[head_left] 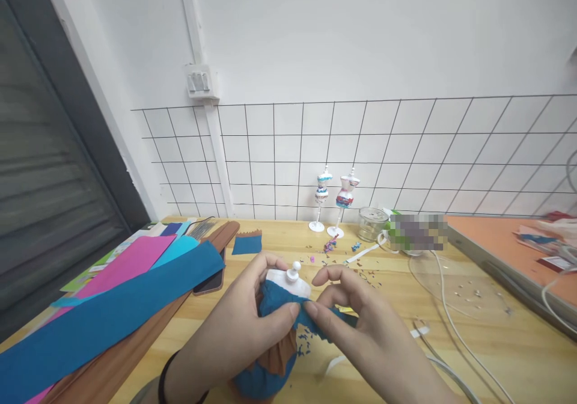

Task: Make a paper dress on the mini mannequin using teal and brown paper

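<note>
A small white dress form (293,273) with a round knob on its neck stands in front of me, wrapped in blue crepe paper (274,299). Brown pleated paper (278,353) shows lower down, above more blue. My left hand (256,308) curls round the form's left side, its thumb pressing the blue paper to the front. With thumb and bent fingers, my right hand (349,308) pinches a strip of that blue paper on the right side. The lower part of the form is partly hidden by my hands and the paper.
Blue, pink and brown paper strips (135,296) lie at left, over a phone (211,281). A blue paper piece (247,243), two decorated mini dress forms (345,190) and a glass jar (372,223) stand or lie behind. Scraps (360,272) and white cables (444,296) spread at right.
</note>
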Demonstrator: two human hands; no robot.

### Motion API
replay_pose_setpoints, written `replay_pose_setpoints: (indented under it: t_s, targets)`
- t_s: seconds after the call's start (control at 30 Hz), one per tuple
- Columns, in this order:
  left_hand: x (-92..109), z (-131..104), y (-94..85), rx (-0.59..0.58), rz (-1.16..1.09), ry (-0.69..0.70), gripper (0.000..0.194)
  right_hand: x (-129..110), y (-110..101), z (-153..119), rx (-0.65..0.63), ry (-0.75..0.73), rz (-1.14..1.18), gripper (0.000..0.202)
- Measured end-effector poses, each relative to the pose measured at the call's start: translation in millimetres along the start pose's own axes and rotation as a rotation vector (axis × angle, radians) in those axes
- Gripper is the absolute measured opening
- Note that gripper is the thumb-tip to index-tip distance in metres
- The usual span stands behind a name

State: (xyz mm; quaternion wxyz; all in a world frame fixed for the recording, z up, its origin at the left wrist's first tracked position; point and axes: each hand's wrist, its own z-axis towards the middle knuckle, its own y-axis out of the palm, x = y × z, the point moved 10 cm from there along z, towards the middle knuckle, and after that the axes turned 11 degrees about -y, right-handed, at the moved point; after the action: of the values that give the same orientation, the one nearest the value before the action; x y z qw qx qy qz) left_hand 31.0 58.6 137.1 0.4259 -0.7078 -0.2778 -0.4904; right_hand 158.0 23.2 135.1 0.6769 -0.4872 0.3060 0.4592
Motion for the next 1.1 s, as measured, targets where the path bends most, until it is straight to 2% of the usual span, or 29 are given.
replay_pose_setpoints:
  t_s: [0.23, 0.4, 0.5, 0.6, 0.73, 0.8, 0.97, 1.1]
  targets:
    - [-6, -2, 1.8, -0.036, 0.011, -0.046, 0.038, 5, 0, 1, -0.053, 0.063, -0.029, 0.019]
    - [-5, -2, 4.8, -0.071, -0.040, -0.039, 0.036, -4, 3, 3, -0.093, 0.005, -0.043, 0.023]
    - [-5, 0, 3.1, -0.050, -0.064, -0.028, 0.030, -8, 3, 3, -0.097, -0.013, -0.055, 0.021]
    - [-5, 1, -0.1, -0.002, -0.025, -0.030, 0.027, -16, 2, 3, -0.098, -0.097, -0.115, 0.018]
    - [-1, -1, -4.7, 0.070, 0.020, -0.030, 0.024, -31, 3, 0, -0.090, -0.282, -0.199, 0.014]
    - [0, -3, -4.4, 0.076, 0.018, -0.035, 0.022, -35, 5, -3, -0.104, -0.319, -0.185, 0.014]
    - [0, -5, -3.8, 0.072, 0.018, -0.031, 0.022, -32, 8, -3, -0.145, -0.232, -0.116, 0.021]
    - [1, -5, -2.7, 0.063, 0.025, -0.018, 0.023, -23, 7, 0, -0.116, -0.122, -0.068, 0.021]
